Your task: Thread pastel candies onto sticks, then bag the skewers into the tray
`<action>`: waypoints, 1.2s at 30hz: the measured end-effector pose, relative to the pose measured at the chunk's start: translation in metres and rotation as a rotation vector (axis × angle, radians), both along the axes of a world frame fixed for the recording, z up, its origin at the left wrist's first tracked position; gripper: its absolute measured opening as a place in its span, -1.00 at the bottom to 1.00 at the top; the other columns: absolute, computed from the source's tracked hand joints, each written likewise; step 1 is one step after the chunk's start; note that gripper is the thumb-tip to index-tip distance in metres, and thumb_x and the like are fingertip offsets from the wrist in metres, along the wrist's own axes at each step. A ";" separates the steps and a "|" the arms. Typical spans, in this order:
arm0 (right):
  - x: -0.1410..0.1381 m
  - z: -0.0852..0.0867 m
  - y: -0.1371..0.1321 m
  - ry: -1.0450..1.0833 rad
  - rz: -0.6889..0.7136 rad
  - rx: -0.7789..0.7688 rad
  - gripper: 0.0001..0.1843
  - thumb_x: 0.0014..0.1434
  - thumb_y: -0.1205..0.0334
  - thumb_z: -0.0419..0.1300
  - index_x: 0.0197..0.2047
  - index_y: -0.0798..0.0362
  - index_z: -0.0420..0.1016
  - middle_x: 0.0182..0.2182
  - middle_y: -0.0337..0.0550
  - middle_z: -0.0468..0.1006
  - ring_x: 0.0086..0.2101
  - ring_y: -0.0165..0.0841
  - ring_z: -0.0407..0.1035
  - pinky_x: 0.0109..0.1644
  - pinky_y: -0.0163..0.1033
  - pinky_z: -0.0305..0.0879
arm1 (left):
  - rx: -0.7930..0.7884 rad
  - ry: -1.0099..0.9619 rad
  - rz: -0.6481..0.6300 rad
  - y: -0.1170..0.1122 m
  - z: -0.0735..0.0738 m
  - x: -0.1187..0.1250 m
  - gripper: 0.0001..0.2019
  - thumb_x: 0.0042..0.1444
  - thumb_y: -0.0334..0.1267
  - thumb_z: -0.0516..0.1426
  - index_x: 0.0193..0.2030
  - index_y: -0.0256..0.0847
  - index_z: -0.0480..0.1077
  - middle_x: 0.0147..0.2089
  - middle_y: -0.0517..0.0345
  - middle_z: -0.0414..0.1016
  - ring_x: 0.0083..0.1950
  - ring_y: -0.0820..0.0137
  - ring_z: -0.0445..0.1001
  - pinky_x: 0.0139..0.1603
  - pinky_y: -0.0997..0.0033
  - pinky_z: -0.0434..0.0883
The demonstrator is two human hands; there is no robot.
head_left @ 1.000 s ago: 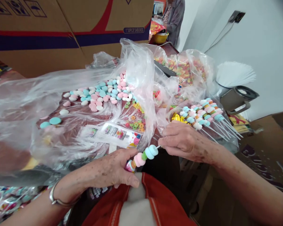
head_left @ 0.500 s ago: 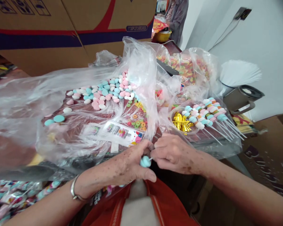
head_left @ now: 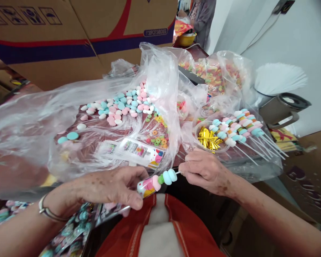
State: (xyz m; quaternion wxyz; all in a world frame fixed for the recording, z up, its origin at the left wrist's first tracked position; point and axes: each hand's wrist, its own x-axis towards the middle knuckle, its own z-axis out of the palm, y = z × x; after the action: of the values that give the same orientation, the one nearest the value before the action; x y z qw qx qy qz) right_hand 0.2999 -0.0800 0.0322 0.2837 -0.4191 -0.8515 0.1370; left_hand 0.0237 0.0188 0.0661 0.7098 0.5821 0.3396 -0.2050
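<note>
Over the red apron (head_left: 182, 228): left hand (head_left: 115, 187) pinches a clear printed plastic sleeve (head_left: 145, 187); right hand (head_left: 205, 170) grips the white stick of a pastel candy-ring skewer (head_left: 166, 177), tip inside the sleeve mouth. Judgement: keep stick and sleeve in line, feed gently

candy skewer (head_left: 164, 177): pale blue, green and pink pieces, entering a wrapper (head_left: 145, 187) printed pink and yellow. loose candies (head_left: 120, 105): pink, blue, white. ring candies (head_left: 157, 139): orange, green, yellow. foil (head_left: 208, 138): gold. carton (head_left: 77, 32): brown, red and navy bands.
</note>
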 end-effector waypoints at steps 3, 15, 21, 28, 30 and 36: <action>0.001 0.003 0.003 -0.031 0.005 0.085 -0.79 0.33 0.33 0.08 -0.30 0.09 0.52 -0.51 -0.26 0.33 -0.44 -0.40 0.17 -0.29 -0.23 0.04 | -0.146 0.016 0.025 -0.006 -0.010 -0.005 -0.50 -0.08 -0.09 0.37 -0.02 -0.12 0.36 -0.49 0.32 0.45 -0.62 0.54 0.21 -0.71 0.60 0.02; -0.007 0.007 0.003 -0.038 0.027 0.123 -0.79 0.26 0.38 0.10 -0.37 0.10 0.51 -0.56 -0.26 0.35 -0.47 -0.40 0.14 -0.32 -0.22 0.02 | -0.039 -0.056 0.055 -0.007 -0.021 0.003 -0.47 -0.13 -0.04 0.41 -0.06 -0.15 0.36 -0.50 0.36 0.36 -0.62 0.56 0.21 -0.70 0.61 0.11; -0.007 0.012 -0.002 0.040 -0.085 -0.320 -0.74 0.22 0.41 0.06 -0.48 0.08 0.43 -0.55 -0.31 0.39 -0.47 -0.46 0.19 -0.29 -0.28 0.06 | 0.426 -0.150 -0.083 -0.009 -0.019 0.007 -0.56 0.03 0.13 0.29 -0.14 -0.16 0.38 -0.35 0.30 0.36 -0.37 0.43 0.31 -0.44 0.53 0.22; -0.015 0.014 -0.001 0.082 -0.043 -0.619 -0.72 0.29 0.34 0.03 -0.44 0.07 0.42 -0.56 -0.36 0.33 -0.51 -0.49 0.18 -0.41 -0.34 0.04 | 0.648 -0.122 -0.242 -0.016 -0.020 0.012 -0.60 0.15 0.02 0.24 -0.01 -0.18 0.34 -0.24 0.22 0.39 -0.24 0.33 0.34 -0.26 0.44 0.20; -0.022 0.012 0.000 -0.011 -0.027 -0.323 -0.69 0.30 0.36 0.02 -0.47 0.10 0.43 -0.54 -0.31 0.36 -0.49 -0.46 0.17 -0.33 -0.27 0.05 | 0.633 -0.146 -0.256 -0.018 -0.022 0.015 -0.59 0.14 -0.01 0.25 0.01 -0.18 0.33 -0.20 0.19 0.40 -0.20 0.30 0.35 -0.22 0.43 0.22; -0.035 0.005 0.001 -0.092 -0.039 0.117 -0.68 0.31 0.39 0.00 -0.44 0.12 0.45 -0.53 -0.24 0.38 -0.46 -0.39 0.18 -0.30 -0.19 0.00 | 0.613 -0.234 -0.108 -0.018 -0.023 0.028 -0.53 0.04 0.12 0.29 -0.12 -0.18 0.29 -0.28 0.29 0.35 -0.28 0.37 0.31 -0.31 0.47 0.21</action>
State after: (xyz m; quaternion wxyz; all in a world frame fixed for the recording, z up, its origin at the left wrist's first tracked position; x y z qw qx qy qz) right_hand 0.2651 -0.0788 0.0375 0.2710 -0.4243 -0.8618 0.0623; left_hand 0.0518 0.0005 0.0432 0.5239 0.8053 0.2704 -0.0623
